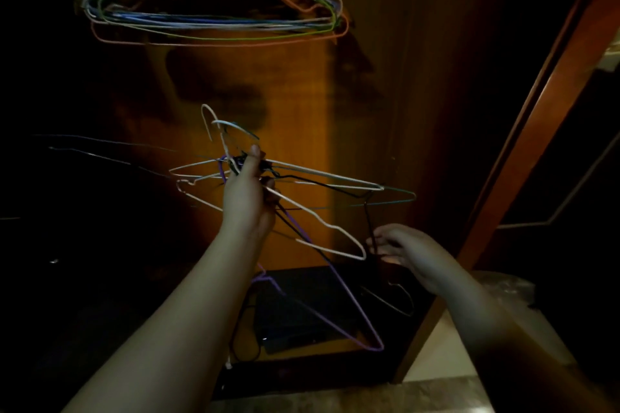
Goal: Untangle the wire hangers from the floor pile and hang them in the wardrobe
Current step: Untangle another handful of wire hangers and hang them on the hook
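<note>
My left hand (pixel 248 198) is raised inside the dark wardrobe, shut on the necks of a tangled bunch of wire hangers (pixel 322 178): white, black, teal and purple ones. A purple hanger (pixel 352 308) dangles lowest from the bunch. My right hand (pixel 406 248) is lower right, its fingertips pinching a black hanger (pixel 369 221) that hangs from the tangle. Overhead, several coloured hangers (pixel 214 20) hang together at the top of the wardrobe.
The wardrobe's wooden back panel (pixel 302 94) is lit orange. A brown door frame (pixel 523 131) slants up on the right. A dark box (pixel 302 308) and a cable lie on the wardrobe floor. Pale floor tile (pixel 436 355) shows at lower right.
</note>
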